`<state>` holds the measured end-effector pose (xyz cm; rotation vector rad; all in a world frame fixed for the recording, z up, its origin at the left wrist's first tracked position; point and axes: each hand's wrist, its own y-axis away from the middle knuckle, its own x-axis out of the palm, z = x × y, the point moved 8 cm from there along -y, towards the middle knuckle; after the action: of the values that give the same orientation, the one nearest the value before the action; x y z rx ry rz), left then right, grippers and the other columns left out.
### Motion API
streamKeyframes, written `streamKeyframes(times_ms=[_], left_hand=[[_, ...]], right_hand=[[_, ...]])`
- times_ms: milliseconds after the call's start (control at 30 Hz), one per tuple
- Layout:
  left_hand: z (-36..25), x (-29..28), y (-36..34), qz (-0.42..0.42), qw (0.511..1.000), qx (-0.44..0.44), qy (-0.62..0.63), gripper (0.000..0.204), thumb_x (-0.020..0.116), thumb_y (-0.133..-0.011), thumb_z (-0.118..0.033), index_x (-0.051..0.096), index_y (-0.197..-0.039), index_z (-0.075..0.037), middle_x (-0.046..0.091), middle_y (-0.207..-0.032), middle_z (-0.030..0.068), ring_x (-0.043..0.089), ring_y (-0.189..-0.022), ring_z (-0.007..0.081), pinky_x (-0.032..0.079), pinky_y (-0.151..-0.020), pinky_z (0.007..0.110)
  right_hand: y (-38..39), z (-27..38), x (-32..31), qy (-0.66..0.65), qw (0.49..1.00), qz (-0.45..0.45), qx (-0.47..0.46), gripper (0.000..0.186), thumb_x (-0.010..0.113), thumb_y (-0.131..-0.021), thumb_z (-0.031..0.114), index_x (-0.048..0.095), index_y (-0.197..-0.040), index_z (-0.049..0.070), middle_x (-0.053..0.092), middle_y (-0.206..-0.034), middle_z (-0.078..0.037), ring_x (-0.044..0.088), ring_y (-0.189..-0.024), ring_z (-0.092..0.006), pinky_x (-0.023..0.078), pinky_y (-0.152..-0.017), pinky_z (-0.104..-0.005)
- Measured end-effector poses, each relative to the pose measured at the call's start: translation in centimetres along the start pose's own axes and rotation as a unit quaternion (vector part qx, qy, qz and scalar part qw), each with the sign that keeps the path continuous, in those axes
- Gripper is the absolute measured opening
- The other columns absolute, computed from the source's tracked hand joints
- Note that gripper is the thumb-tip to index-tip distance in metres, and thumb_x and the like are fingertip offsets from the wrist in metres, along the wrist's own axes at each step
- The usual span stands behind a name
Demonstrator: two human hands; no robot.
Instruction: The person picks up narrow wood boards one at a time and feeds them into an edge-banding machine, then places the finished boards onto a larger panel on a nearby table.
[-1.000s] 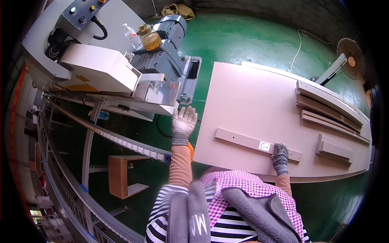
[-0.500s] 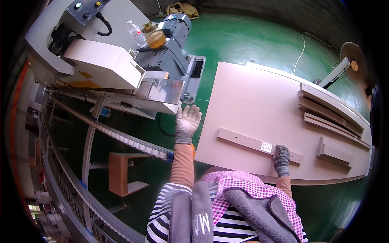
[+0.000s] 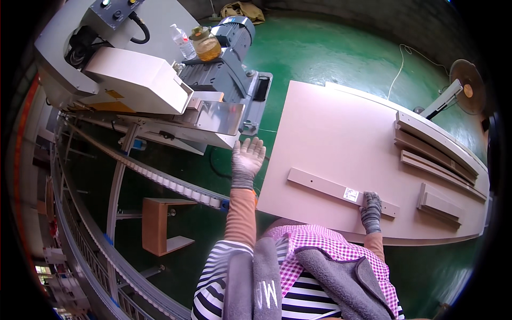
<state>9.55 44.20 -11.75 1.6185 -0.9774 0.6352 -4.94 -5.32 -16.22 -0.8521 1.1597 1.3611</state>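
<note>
My left hand (image 3: 248, 156), in a pale-palmed grey knit glove, is held palm up with its fingers stretched out. It is empty, just in front of the metal outlet plate (image 3: 226, 118) of a machine. A short light-brown board end (image 3: 194, 103) shows at that outlet beside the guard. My right hand (image 3: 372, 205), gloved alike, has its fingers curled over a long narrow board strip (image 3: 325, 185) near its right end. The strip lies flat on a large pale panel (image 3: 314, 128), with small holes and a white label on its upper face.
More strips (image 3: 434, 144) and a short stack (image 3: 440, 204) lie at the panel's right. A roller conveyor (image 3: 165, 181) runs along the left. The motor (image 3: 234, 34) carries a bottle (image 3: 183, 41) and a jar (image 3: 206, 44). A fan (image 3: 466, 88) stands far right.
The board end shows more plainly at the machine's outlet, beside the guard. Both hands keep their places, and the whole view has shifted very slightly.
</note>
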Motion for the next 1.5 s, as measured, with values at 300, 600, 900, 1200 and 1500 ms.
streamKeyframes(times_ms=[300, 600, 900, 1200, 1500], left_hand=[[0.1, 1.4, -1.6, 0.004, 1.0, 0.001, 0.008, 0.08, 0.057, -0.091, -0.052, 0.025, -0.151, -0.011, 0.033, -0.152, 0.0129, 0.034, -0.139, 0.0317, 0.028, -0.113, 0.052], [0.6, 6.5, -7.6, 0.048, 0.997, 0.016, 0.065, 0.097, 0.065, -0.081, -0.062, 0.019, -0.152, -0.014, 0.022, -0.158, 0.0087, 0.021, -0.146, 0.0287, 0.019, -0.117, 0.049], [1.7, 9.4, -14.5, 0.003, 1.0, 0.001, 0.012, 0.074, 0.07, -0.078, -0.061, 0.049, -0.131, -0.013, 0.05, -0.138, 0.0064, 0.044, -0.131, 0.0264, 0.033, -0.109, 0.048], [14.0, 8.8, -12.8, 0.077, 0.991, -0.002, -0.111, 0.031, 0.073, -0.088, -0.031, 0.06, -0.111, -0.015, 0.068, -0.101, 0.0028, 0.067, -0.088, 0.018, 0.058, -0.073, 0.036], [40.4, -0.2, 8.1, 0.121, 0.915, -0.385, 0.012, 0.054, 0.042, -0.101, -0.046, 0.042, -0.139, -0.007, 0.051, -0.137, 0.0143, 0.048, -0.127, 0.0264, 0.038, -0.11, 0.042]], right_hand=[[0.2, 0.1, -0.2, -0.004, 1.0, -0.003, 0.008, 0.071, 0.076, -0.064, 0.01, 0.052, -0.131, 0.011, 0.049, -0.136, -0.016, 0.04, -0.133, -0.0355, 0.025, -0.115, -0.0482], [-0.3, 0.9, -1.2, -0.003, 1.0, -0.013, -0.006, 0.07, 0.077, -0.063, 0.01, 0.054, -0.129, 0.01, 0.052, -0.132, -0.015, 0.043, -0.129, -0.0352, 0.029, -0.113, -0.0463], [0.8, -0.2, -0.7, 0.004, 0.999, -0.033, 0.001, 0.069, 0.074, -0.067, 0.016, 0.052, -0.133, 0.011, 0.051, -0.133, -0.016, 0.042, -0.131, -0.0341, 0.026, -0.115, -0.0471], [1.3, 3.5, -3.4, -0.108, 0.993, -0.039, 0.0, 0.078, 0.073, -0.077, 0.044, 0.044, -0.141, 0.01, 0.046, -0.139, -0.022, 0.036, -0.136, -0.0392, 0.023, -0.115, -0.0497], [-4.2, 18.5, -15.8, -0.062, 0.977, -0.124, -0.163, 0.091, 0.077, -0.072, 0.045, 0.038, -0.143, 0.005, 0.042, -0.143, -0.02, 0.04, -0.133, -0.0371, 0.026, -0.114, -0.0487]])
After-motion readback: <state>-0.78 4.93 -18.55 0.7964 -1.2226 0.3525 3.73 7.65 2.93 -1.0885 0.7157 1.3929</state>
